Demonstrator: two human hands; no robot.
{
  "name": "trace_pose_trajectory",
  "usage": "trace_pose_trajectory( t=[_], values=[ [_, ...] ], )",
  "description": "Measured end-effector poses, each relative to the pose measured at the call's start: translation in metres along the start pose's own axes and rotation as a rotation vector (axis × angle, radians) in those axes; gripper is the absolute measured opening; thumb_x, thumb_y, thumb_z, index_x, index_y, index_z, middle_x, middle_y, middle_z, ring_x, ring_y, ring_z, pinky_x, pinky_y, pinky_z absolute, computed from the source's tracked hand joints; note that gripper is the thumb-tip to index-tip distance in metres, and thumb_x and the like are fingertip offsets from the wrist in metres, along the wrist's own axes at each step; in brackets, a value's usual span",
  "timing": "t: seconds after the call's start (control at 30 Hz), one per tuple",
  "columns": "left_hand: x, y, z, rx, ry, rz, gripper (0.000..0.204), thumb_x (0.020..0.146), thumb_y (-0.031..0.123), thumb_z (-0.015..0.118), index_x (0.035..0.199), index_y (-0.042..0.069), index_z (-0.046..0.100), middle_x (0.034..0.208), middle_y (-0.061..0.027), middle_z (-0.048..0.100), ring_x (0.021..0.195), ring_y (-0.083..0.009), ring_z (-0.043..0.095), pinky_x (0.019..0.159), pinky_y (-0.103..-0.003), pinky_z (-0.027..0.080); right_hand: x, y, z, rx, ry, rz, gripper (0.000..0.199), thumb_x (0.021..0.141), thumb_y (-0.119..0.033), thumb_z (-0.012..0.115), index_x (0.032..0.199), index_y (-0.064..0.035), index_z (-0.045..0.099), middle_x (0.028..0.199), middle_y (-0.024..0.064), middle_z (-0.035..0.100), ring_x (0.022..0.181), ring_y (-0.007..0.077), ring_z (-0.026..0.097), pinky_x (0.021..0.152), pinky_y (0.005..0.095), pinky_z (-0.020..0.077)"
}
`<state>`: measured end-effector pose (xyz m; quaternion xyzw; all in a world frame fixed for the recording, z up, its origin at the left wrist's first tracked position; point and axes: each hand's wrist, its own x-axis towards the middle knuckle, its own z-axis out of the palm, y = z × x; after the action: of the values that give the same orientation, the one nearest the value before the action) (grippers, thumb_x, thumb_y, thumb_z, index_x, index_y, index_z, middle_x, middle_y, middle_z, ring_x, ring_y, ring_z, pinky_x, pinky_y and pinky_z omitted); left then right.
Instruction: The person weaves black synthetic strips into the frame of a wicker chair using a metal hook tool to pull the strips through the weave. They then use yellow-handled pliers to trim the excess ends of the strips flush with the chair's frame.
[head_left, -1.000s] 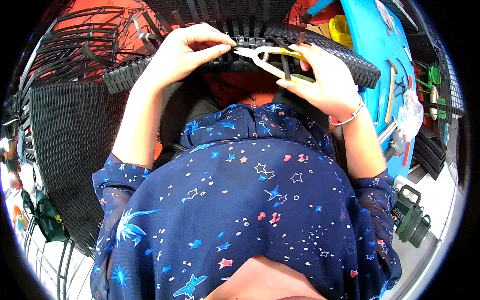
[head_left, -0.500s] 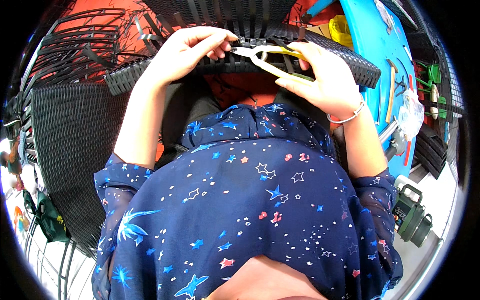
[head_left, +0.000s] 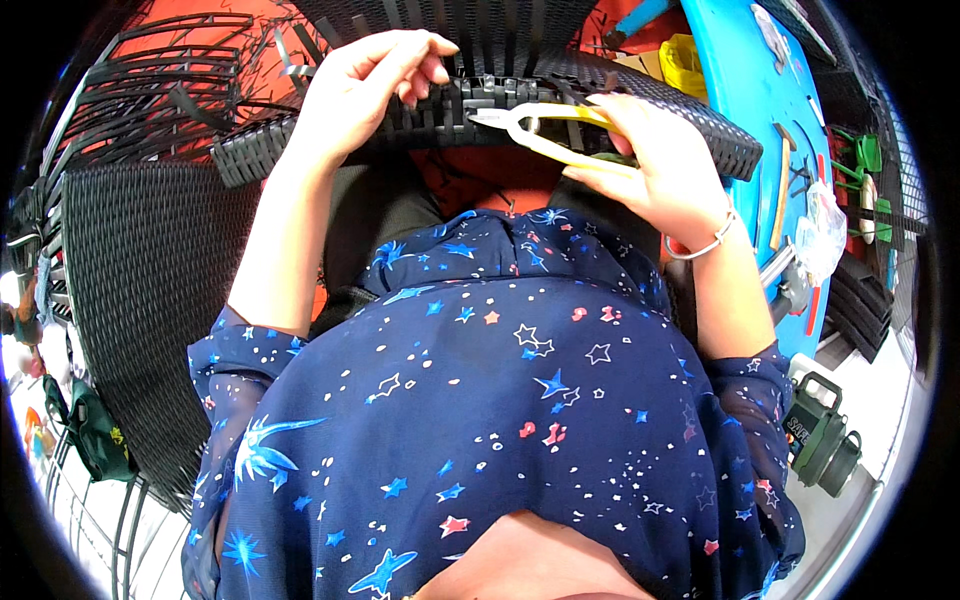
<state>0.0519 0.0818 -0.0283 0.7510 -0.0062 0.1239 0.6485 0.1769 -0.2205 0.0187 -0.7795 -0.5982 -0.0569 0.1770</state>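
Observation:
Cutting pliers (head_left: pixel 570 152) with yellow handles and silver jaws are in my right hand (head_left: pixel 665 165), the handles spread apart between thumb and fingers. Their jaws lie close to the near edge of a black woven wicker piece (head_left: pixel 690 120), which stretches across above my knees. Several flat black strips (head_left: pixel 487 90) cross its middle. My left hand (head_left: pixel 375 85) is raised over the left part of that piece, fingers curled and thumb against the index finger. Whether anything small is pinched there I cannot make out. A gap separates it from the pliers.
A black woven panel (head_left: pixel 150 300) stands at my left, with black frames (head_left: pixel 170 90) behind it. On the blue table (head_left: pixel 735 60) at right lie a wooden-handled tool (head_left: pixel 782 185) and a plastic bag (head_left: pixel 822 235). A yellow bag (head_left: pixel 682 65) and a dark green bottle (head_left: pixel 825 440) are also there.
My left hand has lifted up and left, away from the pliers' jaws. My right hand and the pliers have shifted slightly right and toward me.

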Motion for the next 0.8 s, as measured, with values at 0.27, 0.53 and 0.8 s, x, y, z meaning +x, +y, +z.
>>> trace_pose_trajectory(
  t=[0.27, 0.53, 0.8],
  values=[
    [-0.007, 0.008, 0.004, 0.099, 0.027, -0.082, 0.034, 0.110, 0.029, 0.055, 0.118, 0.003, 0.076, 0.093, 0.0000, 0.072, 0.078, -0.0049, 0.060, 0.073, -0.023, 0.051, -0.014, -0.004, 0.006, 0.060, -0.027, 0.094, 0.058, 0.081, -0.039, 0.084, 0.123, -0.0038, 0.065, 0.105, 0.0142, 0.071, 0.090, 0.0343, 0.071, 0.079, 0.0414, 0.0571],
    [-0.020, 0.012, 0.014, 0.244, -0.163, 0.020, 0.014, 0.094, 0.007, 0.076, 0.108, 0.005, 0.078, 0.099, 0.0012, 0.069, 0.089, -0.0062, 0.063, 0.076, -0.021, 0.049, -0.012, -0.007, 0.008, -0.033, 0.041, 0.027, 0.060, 0.081, -0.037, 0.084, 0.125, -0.0033, 0.064, 0.107, 0.0139, 0.070, 0.092, 0.0332, 0.071, 0.079, 0.0388, 0.0577],
    [-0.018, 0.011, 0.011, 0.260, -0.188, 0.063, 0.014, 0.092, 0.003, 0.076, 0.106, 0.004, 0.078, 0.100, -0.0002, 0.070, 0.089, -0.0071, 0.065, 0.075, -0.022, 0.051, -0.012, -0.008, 0.006, -0.062, 0.113, -0.035, 0.064, 0.079, -0.039, 0.086, 0.127, -0.0026, 0.063, 0.110, 0.0151, 0.070, 0.095, 0.0336, 0.070, 0.083, 0.0401, 0.0574]
  ],
)
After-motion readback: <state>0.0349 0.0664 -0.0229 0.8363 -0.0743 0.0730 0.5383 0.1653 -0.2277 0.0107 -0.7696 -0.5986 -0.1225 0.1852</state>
